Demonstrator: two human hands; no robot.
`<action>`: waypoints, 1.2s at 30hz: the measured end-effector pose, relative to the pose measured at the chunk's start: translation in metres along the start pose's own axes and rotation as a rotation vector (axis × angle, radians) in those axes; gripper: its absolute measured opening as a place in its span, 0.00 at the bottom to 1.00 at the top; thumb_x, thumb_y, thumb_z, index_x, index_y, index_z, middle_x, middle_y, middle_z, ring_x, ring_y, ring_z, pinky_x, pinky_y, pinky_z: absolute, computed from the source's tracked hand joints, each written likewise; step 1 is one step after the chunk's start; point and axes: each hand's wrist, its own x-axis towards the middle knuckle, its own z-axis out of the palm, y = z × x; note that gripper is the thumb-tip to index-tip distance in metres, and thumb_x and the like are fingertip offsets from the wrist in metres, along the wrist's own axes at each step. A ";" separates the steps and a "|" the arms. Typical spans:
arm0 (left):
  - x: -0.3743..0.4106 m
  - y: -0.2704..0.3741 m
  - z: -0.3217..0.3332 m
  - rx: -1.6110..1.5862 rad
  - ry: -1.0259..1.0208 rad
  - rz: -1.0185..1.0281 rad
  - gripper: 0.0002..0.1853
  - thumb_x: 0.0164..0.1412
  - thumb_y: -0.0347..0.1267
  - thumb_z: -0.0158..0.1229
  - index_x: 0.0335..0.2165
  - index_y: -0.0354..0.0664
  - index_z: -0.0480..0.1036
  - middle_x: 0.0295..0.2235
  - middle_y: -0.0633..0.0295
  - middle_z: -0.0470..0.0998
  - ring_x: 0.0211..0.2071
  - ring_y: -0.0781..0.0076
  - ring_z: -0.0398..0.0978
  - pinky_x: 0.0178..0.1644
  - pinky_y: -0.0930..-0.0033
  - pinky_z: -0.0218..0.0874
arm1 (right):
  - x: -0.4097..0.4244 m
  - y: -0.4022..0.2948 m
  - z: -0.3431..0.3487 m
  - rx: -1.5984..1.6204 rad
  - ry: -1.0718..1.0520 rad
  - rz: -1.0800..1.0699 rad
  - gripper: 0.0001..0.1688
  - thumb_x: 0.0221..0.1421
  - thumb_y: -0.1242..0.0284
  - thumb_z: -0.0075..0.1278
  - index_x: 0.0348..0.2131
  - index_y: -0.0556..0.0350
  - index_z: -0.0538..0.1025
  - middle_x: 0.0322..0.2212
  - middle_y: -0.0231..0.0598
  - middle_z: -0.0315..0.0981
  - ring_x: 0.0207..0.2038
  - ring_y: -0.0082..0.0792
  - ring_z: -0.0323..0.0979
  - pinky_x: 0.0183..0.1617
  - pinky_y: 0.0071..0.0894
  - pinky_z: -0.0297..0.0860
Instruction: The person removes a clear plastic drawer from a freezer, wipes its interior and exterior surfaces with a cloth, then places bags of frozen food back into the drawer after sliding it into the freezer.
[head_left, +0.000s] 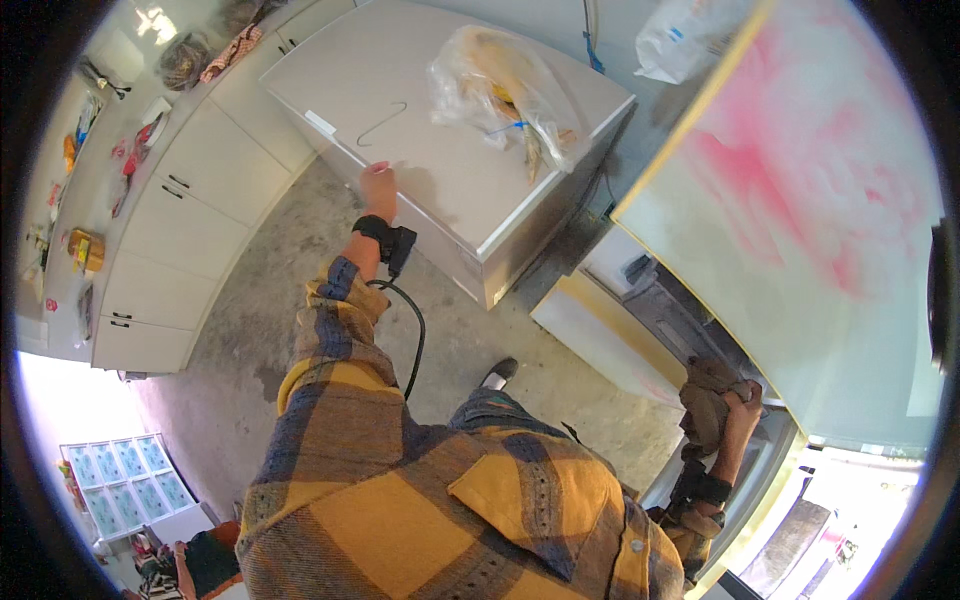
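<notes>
My left hand (379, 187) is at the front edge of a large beige chest (322, 75), its fingers curled; whether they grip anything is hidden. Just beyond it on the chest top lies a thin S-shaped metal hook (382, 124). A clear plastic bag (450, 82) with yellowish contents and a blue tie sits farther back on the same top. On the other side, my right hand (742, 409) grips a bunched brown cloth (697, 405). Cloth and hand are at the opening of a cabinet-like unit (825, 315) with a pink-patterned glossy panel.
White low cupboards (202, 187) curve along the left, under a counter (112, 180) bearing several items. The unit's lower part (607, 322) juts out over the concrete floor (262, 247). A black cable (421, 330) hangs from my left wrist. Another person (202, 562) is at lower left.
</notes>
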 end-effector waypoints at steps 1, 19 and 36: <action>0.017 -0.008 0.003 0.207 0.067 0.138 0.12 0.52 0.27 0.52 0.38 0.37 0.69 0.28 0.58 0.73 0.29 0.65 0.72 0.35 0.66 0.65 | 0.015 0.014 0.002 0.049 0.008 -0.017 0.32 0.33 0.75 0.53 0.44 0.61 0.69 0.38 0.45 0.72 0.37 0.39 0.70 0.44 0.31 0.65; 0.122 0.035 0.036 1.695 -0.249 0.628 0.09 0.54 0.30 0.48 0.34 0.40 0.69 0.32 0.50 0.74 0.35 0.50 0.76 0.38 0.57 0.69 | 0.035 0.025 0.009 -0.203 0.220 0.039 0.27 0.33 0.74 0.56 0.39 0.65 0.72 0.34 0.45 0.74 0.38 0.37 0.71 0.43 0.35 0.67; -0.304 0.195 0.115 0.705 -1.324 0.191 0.07 0.57 0.24 0.48 0.36 0.38 0.66 0.15 0.70 0.61 0.18 0.85 0.59 0.21 0.79 0.52 | 0.029 0.005 -0.018 -0.234 0.109 -0.091 0.32 0.34 0.72 0.58 0.44 0.61 0.68 0.27 0.60 0.73 0.33 0.56 0.74 0.37 0.42 0.69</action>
